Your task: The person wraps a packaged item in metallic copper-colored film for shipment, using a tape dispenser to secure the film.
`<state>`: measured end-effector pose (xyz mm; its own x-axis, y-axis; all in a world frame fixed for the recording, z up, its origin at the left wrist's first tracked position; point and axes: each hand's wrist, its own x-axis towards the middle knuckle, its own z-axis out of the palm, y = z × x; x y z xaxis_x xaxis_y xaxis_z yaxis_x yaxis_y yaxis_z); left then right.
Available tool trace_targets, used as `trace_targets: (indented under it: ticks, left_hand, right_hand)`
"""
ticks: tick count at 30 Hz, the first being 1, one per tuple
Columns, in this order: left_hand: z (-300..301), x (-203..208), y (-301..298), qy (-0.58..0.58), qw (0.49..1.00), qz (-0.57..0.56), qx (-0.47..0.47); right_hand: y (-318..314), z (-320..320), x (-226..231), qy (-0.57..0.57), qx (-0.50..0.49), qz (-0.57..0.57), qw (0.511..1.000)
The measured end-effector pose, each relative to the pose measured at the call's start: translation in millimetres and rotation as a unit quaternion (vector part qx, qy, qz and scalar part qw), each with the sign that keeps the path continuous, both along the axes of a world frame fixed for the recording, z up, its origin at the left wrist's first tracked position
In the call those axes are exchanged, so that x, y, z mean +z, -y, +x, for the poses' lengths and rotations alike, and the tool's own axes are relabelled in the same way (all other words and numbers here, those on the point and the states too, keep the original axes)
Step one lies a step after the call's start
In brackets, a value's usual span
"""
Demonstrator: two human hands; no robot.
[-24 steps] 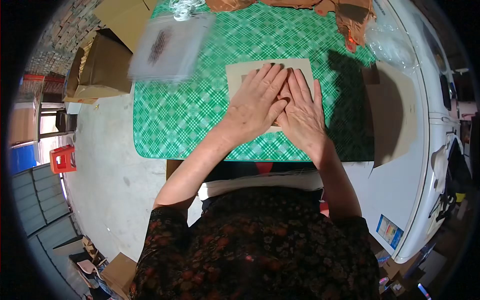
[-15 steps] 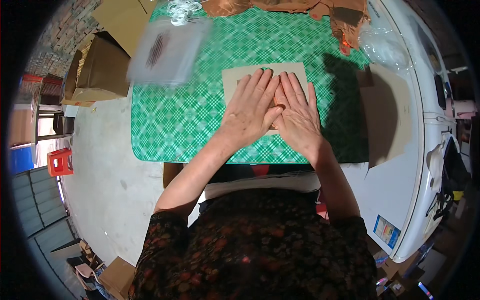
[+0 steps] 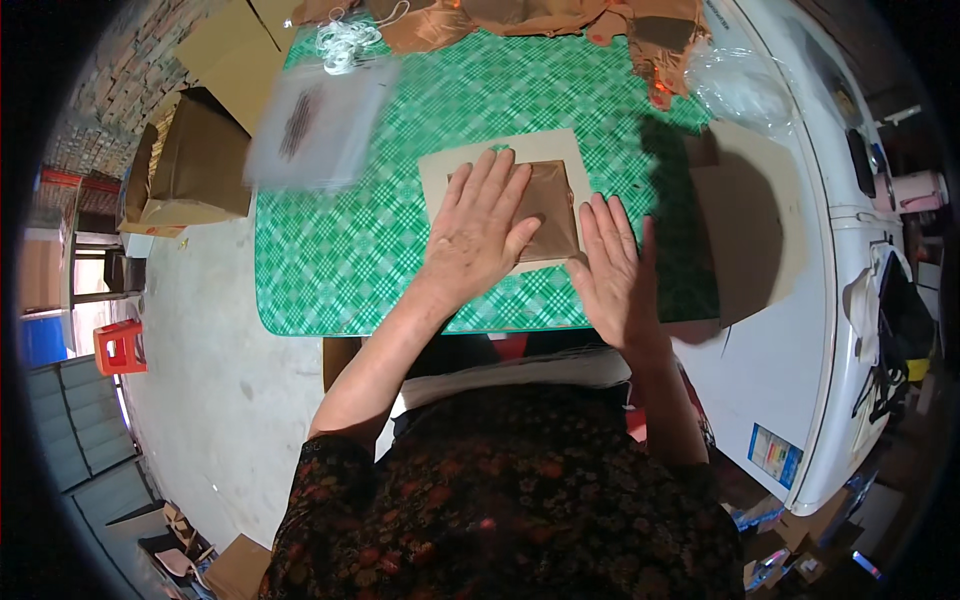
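A folded brown piece of thin, slightly shiny fabric (image 3: 550, 205) lies flat on a beige cardboard sheet (image 3: 545, 146). My left hand (image 3: 470, 228) rests palm down over the left part of the fabric, fingers stretched out and pointing away from me. Just right of the cardboard's lower right corner is my right hand (image 3: 613, 272), fingers straight and palm down, with nothing held in it. Whether its palm touches the table cannot be seen. Part of the fabric is hidden under my left hand.
A green checked cloth covers the table (image 3: 340, 270). Clear plastic bags (image 3: 325, 130) and white cord (image 3: 345, 45) lie at the far left. More brown fabric (image 3: 530, 15) runs along the back. A plastic bundle (image 3: 740, 85) sits far right, beside a white appliance (image 3: 770, 370). An open carton (image 3: 200, 155) stands left.
My right hand has slid off the fabric toward the right and nearer to me, uncovering much of the brown piece. My left hand stays flat on it. The view has shifted slightly.
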<state>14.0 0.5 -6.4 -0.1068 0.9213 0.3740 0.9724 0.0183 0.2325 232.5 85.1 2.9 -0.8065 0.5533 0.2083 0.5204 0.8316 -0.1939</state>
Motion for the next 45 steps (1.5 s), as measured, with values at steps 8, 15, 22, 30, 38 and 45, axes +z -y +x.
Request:
trace_targets:
  ticks: [8,15,22,30,38,45]
  left_hand:
    - [-1.4,0.7,2.1,0.019,1.0,-0.013,-0.006]
    - [-2.2,8.8,6.3,0.028,0.998,-0.031,-0.045]
    - [-1.2,13.0,6.3,0.004,0.996,-0.07,-0.063]
    - [-1.6,14.0,5.8,0.005,0.995,-0.079,-0.059]
    - [-0.4,11.3,4.0,0.009,0.995,-0.085,-0.048]
    - [1.4,6.5,1.5,0.007,0.995,-0.095,-0.031]
  right_hand:
    - [-26.9,-6.2,-4.1,-0.033,0.014,0.032,0.999]
    - [-34.2,-8.8,-9.0,-0.045,0.033,0.047,0.997]
    - [-40.0,-10.6,-7.6,-0.038,0.057,0.064,0.996]
    - [-32.9,-11.9,6.0,-0.013,0.1,-0.006,0.995]
    - [-29.3,-15.8,3.3,0.011,0.106,-0.022,0.994]
    - [-27.6,-13.3,6.8,0.007,0.115,-0.022,0.993]
